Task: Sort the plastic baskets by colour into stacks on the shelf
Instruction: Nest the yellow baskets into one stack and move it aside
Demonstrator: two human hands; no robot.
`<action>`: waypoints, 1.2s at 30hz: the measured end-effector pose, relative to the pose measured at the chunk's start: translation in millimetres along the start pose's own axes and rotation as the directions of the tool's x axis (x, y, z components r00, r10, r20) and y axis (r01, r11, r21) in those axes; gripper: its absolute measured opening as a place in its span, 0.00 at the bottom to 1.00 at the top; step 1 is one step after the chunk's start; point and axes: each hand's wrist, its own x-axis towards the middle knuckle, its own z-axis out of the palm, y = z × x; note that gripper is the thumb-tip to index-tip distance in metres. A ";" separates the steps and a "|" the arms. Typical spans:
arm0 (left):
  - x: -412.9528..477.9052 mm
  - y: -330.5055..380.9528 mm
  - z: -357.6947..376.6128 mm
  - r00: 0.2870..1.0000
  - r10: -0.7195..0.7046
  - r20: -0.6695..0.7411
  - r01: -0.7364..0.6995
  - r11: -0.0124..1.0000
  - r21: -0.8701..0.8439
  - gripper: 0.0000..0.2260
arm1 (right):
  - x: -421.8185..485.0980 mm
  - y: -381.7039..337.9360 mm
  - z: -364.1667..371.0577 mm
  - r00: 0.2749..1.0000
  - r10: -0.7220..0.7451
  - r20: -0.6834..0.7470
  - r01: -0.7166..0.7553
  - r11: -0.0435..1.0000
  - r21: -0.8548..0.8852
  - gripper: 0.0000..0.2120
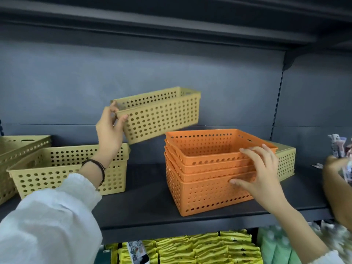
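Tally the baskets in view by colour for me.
Orange baskets: 4, nested in one stack; the right hand rests on it.
Yellow baskets: 4, the lifted basket in the left hand, two at left on the shelf, one behind the stack.
Total: 8

The left hand [110, 130] grips the end rim of a perforated yellow plastic basket [160, 114], held tilted above the dark shelf [144, 189]. The right hand [261, 172] rests on the nested stack of orange perforated plastic baskets [202, 168].
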 end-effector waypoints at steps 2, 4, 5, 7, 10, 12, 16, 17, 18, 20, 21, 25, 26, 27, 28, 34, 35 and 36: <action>9.4 9.9 -0.8 0.999 -0.031 -0.034 0.026 0.990 -0.139 0.10 | 3.2 1.8 2.5 1.000 0.002 0.024 -0.002 1.000 0.007 0.43; 16.7 17.7 -2.4 0.998 -0.053 -0.039 0.043 0.974 -0.223 0.11 | 8.1 4.2 6.7 0.999 -0.005 0.038 0.004 1.000 0.010 0.42; 18.4 20.7 -3.5 0.998 -0.062 -0.034 0.052 0.970 -0.239 0.11 | 10.5 5.3 10.2 0.999 -0.005 0.043 0.004 1.000 0.017 0.41; 17.6 26.5 -6.2 0.998 -0.068 -0.018 0.060 0.963 -0.263 0.12 | 16.3 4.9 19.1 0.999 0.002 0.050 -0.003 1.000 0.022 0.42; 10.7 33.3 -10.3 0.999 -0.035 0.007 0.036 0.967 -0.251 0.10 | 25.5 1.6 38.9 0.997 0.015 0.071 -0.012 0.999 -0.041 0.45; 6.6 36.5 -16.7 1.000 -0.001 0.021 0.005 0.976 -0.216 0.09 | 32.7 -2.0 53.1 0.994 0.013 0.106 -0.004 0.997 -0.083 0.44; 6.2 37.4 -35.6 1.000 0.010 0.005 -0.009 0.984 -0.179 0.09 | 47.4 -27.2 70.3 0.991 0.123 0.062 -0.127 0.990 0.069 0.31; 7.6 36.3 -41.7 1.000 0.006 -0.006 -0.007 0.983 -0.183 0.09 | 53.5 -37.4 71.5 0.989 0.144 0.025 -0.146 0.979 0.145 0.31; 9.5 34.5 -49.0 1.000 -0.001 -0.012 -0.002 0.982 -0.189 0.09 | 61.1 -48.7 72.2 0.989 0.144 -0.009 -0.140 0.969 0.205 0.32; 12.9 31.6 -64.4 1.000 -0.008 -0.006 0.007 0.983 -0.185 0.10 | 78.9 -72.0 75.3 0.990 0.141 -0.013 -0.128 0.932 0.339 0.36; 14.6 29.6 -72.1 1.000 -0.016 0.002 0.016 0.984 -0.180 0.10 | 88.1 -83.6 77.8 0.988 0.149 0.027 -0.146 0.890 0.431 0.38; 13.8 25.8 -98.8 0.998 -0.007 0.057 0.018 0.981 -0.194 0.10 | 115.2 -123.7 100.6 0.987 0.094 0.131 -0.157 0.750 0.643 0.42; 13.8 23.5 -106.2 0.997 0.002 0.071 0.011 0.983 -0.183 0.10 | 118.0 -130.3 108.2 0.988 0.092 0.123 -0.150 0.749 0.645 0.41; 13.8 22.3 -114.2 0.997 0.005 0.076 0.009 0.985 -0.172 0.09 | 119.7 -136.5 114.7 0.989 0.097 0.113 -0.147 0.756 0.638 0.41; 14.7 20.4 -123.7 0.997 -0.001 0.073 0.013 0.986 -0.165 0.09 | 120.9 -142.6 120.5 0.990 0.096 0.105 -0.140 0.765 0.628 0.40; 24.9 12.4 -182.4 0.997 -0.073 0.006 0.074 0.995 -0.070 0.06 | 128.5 -197.4 143.4 0.988 -0.026 0.153 -0.076 0.783 0.618 0.39; 25.4 8.8 -191.5 0.995 -0.102 -0.004 0.102 0.993 -0.062 0.07 | 128.0 -207.5 149.4 0.984 -0.036 0.176 -0.084 0.773 0.629 0.39; 25.4 3.1 -200.2 0.991 -0.137 -0.012 0.136 0.989 -0.058 0.08 | 126.4 -216.1 156.9 0.979 -0.036 0.202 -0.106 0.756 0.645 0.38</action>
